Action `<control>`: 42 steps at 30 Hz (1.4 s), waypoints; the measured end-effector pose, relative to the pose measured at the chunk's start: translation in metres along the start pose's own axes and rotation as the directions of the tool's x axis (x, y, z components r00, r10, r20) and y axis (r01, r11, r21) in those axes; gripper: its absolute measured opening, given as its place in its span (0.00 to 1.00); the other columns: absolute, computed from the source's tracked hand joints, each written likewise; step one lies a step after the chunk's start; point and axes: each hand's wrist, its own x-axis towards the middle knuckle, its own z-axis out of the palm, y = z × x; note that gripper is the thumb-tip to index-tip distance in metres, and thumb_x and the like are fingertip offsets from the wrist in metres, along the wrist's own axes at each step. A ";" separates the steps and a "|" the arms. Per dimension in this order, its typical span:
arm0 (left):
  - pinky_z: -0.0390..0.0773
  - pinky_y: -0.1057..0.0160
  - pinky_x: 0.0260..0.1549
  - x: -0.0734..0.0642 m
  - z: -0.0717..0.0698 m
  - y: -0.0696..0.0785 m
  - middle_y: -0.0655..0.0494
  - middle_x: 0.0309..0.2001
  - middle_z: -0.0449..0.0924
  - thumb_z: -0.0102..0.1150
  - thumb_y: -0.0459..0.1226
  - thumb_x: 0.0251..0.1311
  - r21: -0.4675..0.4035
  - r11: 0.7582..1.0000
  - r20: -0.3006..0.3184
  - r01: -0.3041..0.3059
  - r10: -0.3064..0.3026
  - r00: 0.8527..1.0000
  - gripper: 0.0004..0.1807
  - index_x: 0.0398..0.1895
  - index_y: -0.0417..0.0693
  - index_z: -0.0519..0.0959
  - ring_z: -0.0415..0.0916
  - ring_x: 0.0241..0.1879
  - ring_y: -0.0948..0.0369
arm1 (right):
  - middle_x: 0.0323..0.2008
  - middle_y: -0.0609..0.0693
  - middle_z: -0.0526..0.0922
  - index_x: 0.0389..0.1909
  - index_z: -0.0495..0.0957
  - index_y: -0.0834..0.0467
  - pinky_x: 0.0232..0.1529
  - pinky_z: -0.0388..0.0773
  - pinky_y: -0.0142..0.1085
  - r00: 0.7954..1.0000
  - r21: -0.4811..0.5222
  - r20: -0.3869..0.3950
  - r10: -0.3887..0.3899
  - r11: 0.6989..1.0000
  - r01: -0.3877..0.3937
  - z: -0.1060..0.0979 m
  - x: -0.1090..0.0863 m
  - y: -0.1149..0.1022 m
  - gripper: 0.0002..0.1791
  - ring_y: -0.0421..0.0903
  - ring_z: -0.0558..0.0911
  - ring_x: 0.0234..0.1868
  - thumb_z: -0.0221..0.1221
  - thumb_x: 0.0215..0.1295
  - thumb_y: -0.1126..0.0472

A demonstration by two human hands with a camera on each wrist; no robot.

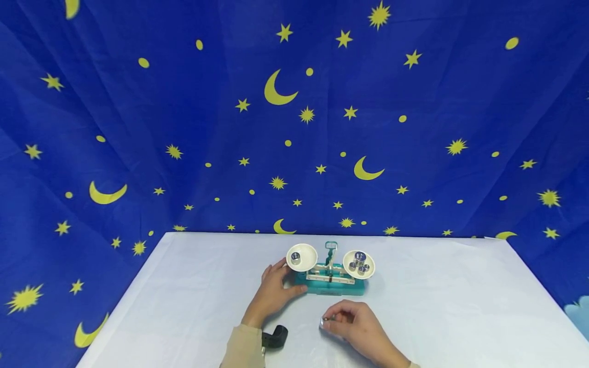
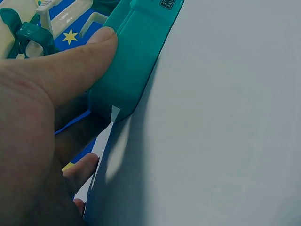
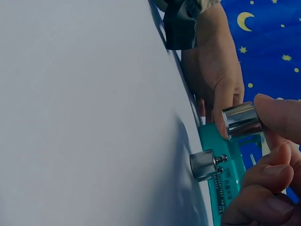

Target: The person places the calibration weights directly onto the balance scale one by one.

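A teal balance scale with two white pans stands on the table. My left hand holds the left end of its base, the thumb over the front edge and the fingers behind. One metal weight sits in the left pan; several metal weights sit in the right pan. My right hand, in front of the scale, pinches a shiny cylindrical weight between thumb and fingers. Another weight, with a small knob, shows beside the base in the right wrist view.
A white-covered table spreads around the scale. Behind it hangs a blue cloth with yellow stars and moons. A black curved wrist mount sticks out beside the left wrist.
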 end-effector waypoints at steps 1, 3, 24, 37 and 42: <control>0.43 0.36 0.73 0.000 0.000 0.000 0.39 0.66 0.73 0.73 0.48 0.54 0.002 1.000 0.000 0.000 0.000 1.000 0.35 0.61 0.37 0.78 0.60 0.72 0.43 | 0.25 0.47 0.77 0.37 0.86 0.60 0.20 0.69 0.26 1.000 -0.001 -0.005 -0.005 1.000 0.005 0.000 0.000 0.000 0.11 0.36 0.71 0.22 0.72 0.56 0.60; 0.43 0.36 0.73 0.000 0.000 0.000 0.39 0.67 0.73 0.73 0.48 0.55 0.005 1.000 0.002 0.001 -0.001 1.000 0.35 0.61 0.37 0.78 0.60 0.72 0.43 | 0.24 0.47 0.77 0.38 0.86 0.60 0.19 0.69 0.26 1.000 -0.005 -0.018 -0.019 1.000 0.019 -0.001 -0.001 -0.001 0.11 0.36 0.71 0.21 0.72 0.56 0.60; 0.43 0.35 0.73 0.000 0.000 0.004 0.38 0.67 0.72 0.73 0.48 0.55 0.004 1.000 0.004 0.001 -0.001 1.000 0.35 0.62 0.36 0.77 0.60 0.72 0.42 | 0.22 0.46 0.75 0.35 0.86 0.58 0.19 0.68 0.27 0.990 -0.022 -0.097 -0.098 0.995 0.096 -0.005 -0.004 -0.011 0.09 0.35 0.69 0.20 0.73 0.55 0.61; 0.44 0.34 0.73 0.000 0.000 -0.001 0.39 0.67 0.72 0.72 0.49 0.55 0.008 1.000 -0.004 -0.008 0.008 1.000 0.35 0.62 0.38 0.77 0.60 0.72 0.42 | 0.21 0.44 0.73 0.33 0.86 0.55 0.21 0.66 0.27 0.971 -0.074 -0.148 -0.190 0.981 0.181 -0.005 -0.002 -0.022 0.07 0.35 0.68 0.22 0.73 0.55 0.61; 0.43 0.34 0.73 -0.001 0.000 0.000 0.39 0.67 0.72 0.72 0.49 0.55 0.010 1.000 0.002 -0.004 0.004 1.000 0.35 0.62 0.38 0.77 0.60 0.72 0.42 | 0.21 0.44 0.72 0.33 0.86 0.53 0.21 0.66 0.27 0.967 -0.080 -0.152 -0.205 0.978 0.195 -0.005 -0.001 -0.026 0.07 0.35 0.67 0.22 0.73 0.55 0.60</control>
